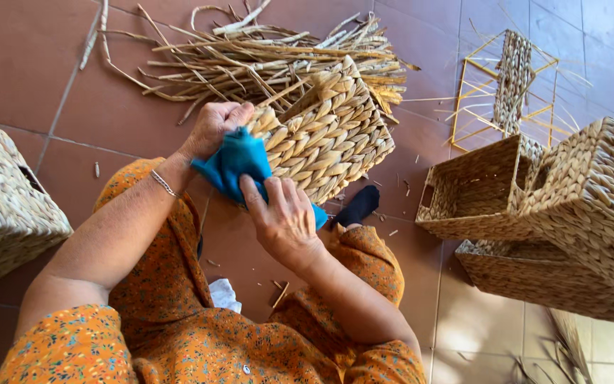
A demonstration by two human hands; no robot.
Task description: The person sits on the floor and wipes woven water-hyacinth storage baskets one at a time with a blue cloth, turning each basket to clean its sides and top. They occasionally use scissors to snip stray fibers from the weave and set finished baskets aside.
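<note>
A woven straw basket (332,131) rests tilted in front of my knees, its braided side facing me. My left hand (214,124) grips its near left corner together with a bright blue cloth (239,165). My right hand (282,217) lies over the lower part of the blue cloth and presses it against the basket's near edge, fingers spread. The cloth hides the basket's lower corner. I sit on the floor in an orange flowered garment (172,320), with a dark sock (358,205) showing beyond my right knee.
A pile of dry straw strands (250,57) lies behind the basket. Finished woven baskets (534,213) are stacked at the right, with a wire frame partly woven (509,85) behind them. Another woven basket (1,206) stands at the left. Straw scraps dot the brown tiled floor (30,64).
</note>
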